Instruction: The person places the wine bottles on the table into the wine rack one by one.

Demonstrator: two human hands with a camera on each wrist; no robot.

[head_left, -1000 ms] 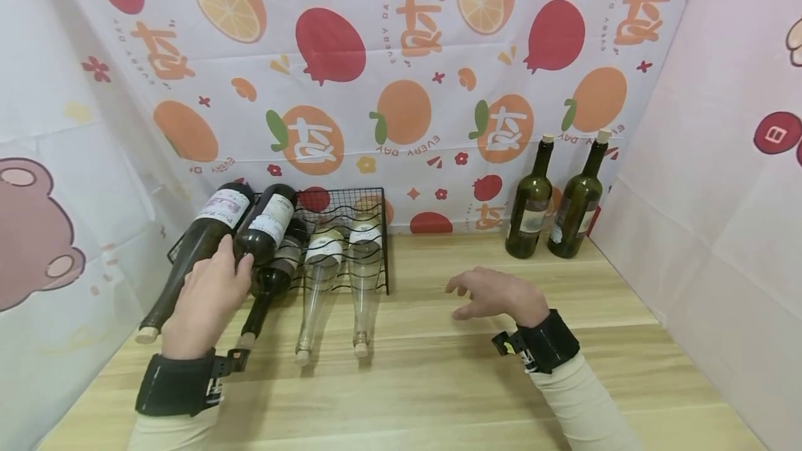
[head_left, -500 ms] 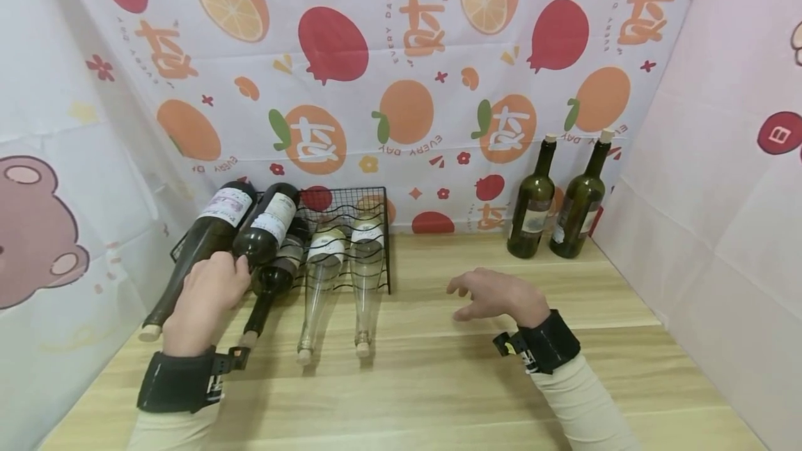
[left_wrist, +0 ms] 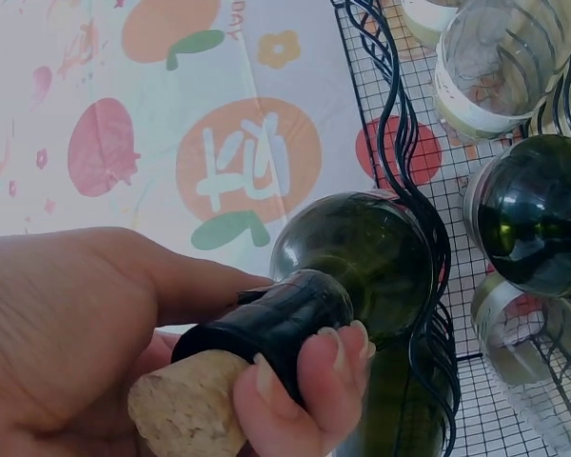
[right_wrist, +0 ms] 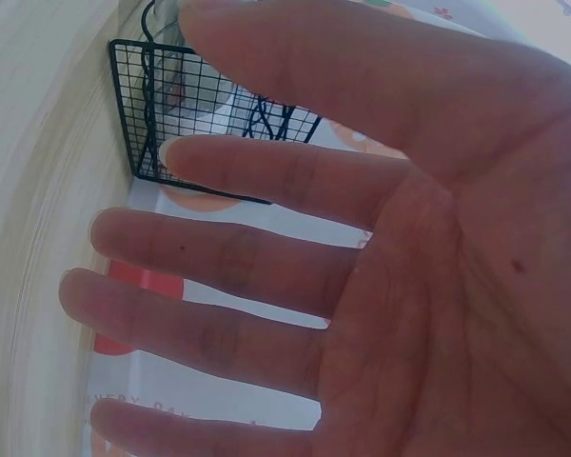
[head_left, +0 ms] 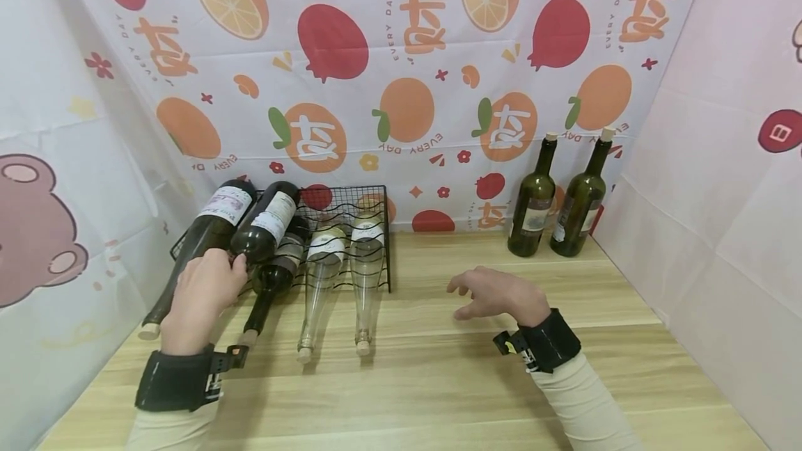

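My left hand [head_left: 203, 294] grips the neck of a dark green wine bottle [head_left: 266, 225] with a white label. This bottle lies tilted on the black wire wine rack [head_left: 388, 249], its base toward the back. Up close in the left wrist view, thumb and fingers wrap the dark neck just behind the cork [left_wrist: 186, 405]. Another dark wine bottle [head_left: 225, 211] slants on its left, and a third dark bottle [head_left: 260, 312] lies lower on its right. Over the table, my right hand [head_left: 501, 296] holds nothing, its fingers spread and loosely bent.
Two clear bottles, one [head_left: 322, 277] beside the other [head_left: 367, 270], lie in the rack's right part, corks toward me. At the back right, two corked green bottles, one [head_left: 531, 214] left of the other [head_left: 578, 214], stand upright near the printed cloth wall [head_left: 432, 179].
My left hand has drawn back slightly from the bottle's shoulder, and its extended index finger has curled in around the neck. The right hand stays in place.
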